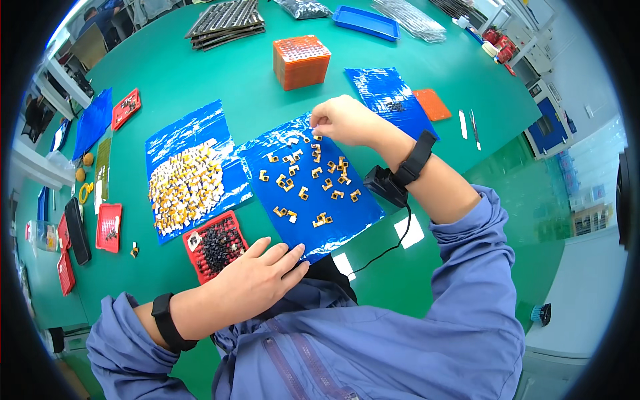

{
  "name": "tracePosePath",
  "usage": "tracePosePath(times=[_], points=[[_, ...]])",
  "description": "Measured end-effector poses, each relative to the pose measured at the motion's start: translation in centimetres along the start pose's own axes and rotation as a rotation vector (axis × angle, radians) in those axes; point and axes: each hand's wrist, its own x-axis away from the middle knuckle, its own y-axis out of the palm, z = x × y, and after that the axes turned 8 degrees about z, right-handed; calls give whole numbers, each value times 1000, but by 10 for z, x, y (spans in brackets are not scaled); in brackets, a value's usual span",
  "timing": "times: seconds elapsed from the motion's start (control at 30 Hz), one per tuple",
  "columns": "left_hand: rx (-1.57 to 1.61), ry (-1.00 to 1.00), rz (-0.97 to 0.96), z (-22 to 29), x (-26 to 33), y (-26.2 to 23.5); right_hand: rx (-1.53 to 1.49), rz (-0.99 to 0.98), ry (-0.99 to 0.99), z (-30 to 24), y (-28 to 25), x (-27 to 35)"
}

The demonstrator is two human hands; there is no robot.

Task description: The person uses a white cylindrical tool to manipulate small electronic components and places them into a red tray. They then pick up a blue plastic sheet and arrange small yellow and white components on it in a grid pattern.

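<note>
My right hand (pixel 347 121) is at the far edge of the middle blue sheet (pixel 267 190), thumb and fingers pinched together. Whatever they may hold is hidden; a small gold-and-white part (pixel 318 137) lies just under the fingertips. Over that sheet are scattered several more such bent gold-and-white parts (pixel 323 220). My left hand (pixel 260 273) rests with fingers stretched out, fingertips at the sheet's near left corner. Beside it stands a red tray (pixel 193 248) holding many small black pieces (pixel 221 247). Left of the middle sheet, another blue sheet (pixel 179 127) bears a dense pile of gold-and-white parts (pixel 187 187).
An orange block-shaped stack (pixel 301 67) stands farther back on the green table (pixel 200 80). Behind it are metal strips (pixel 227 23) and a blue tray (pixel 365 23). A black device (pixel 387 187) with a cable lies by my right forearm. Tweezers (pixel 475 129) lie at the right.
</note>
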Motion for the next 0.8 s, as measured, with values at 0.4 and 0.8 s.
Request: tracePosePath(times=[0.4, 0.8], points=[[-58, -37, -97, 2, 1, -3, -46, -43, -108, -9, 31, -19], [-21, -31, -95, -4, -5, -4, -69, 63, -77, 9, -27, 1]])
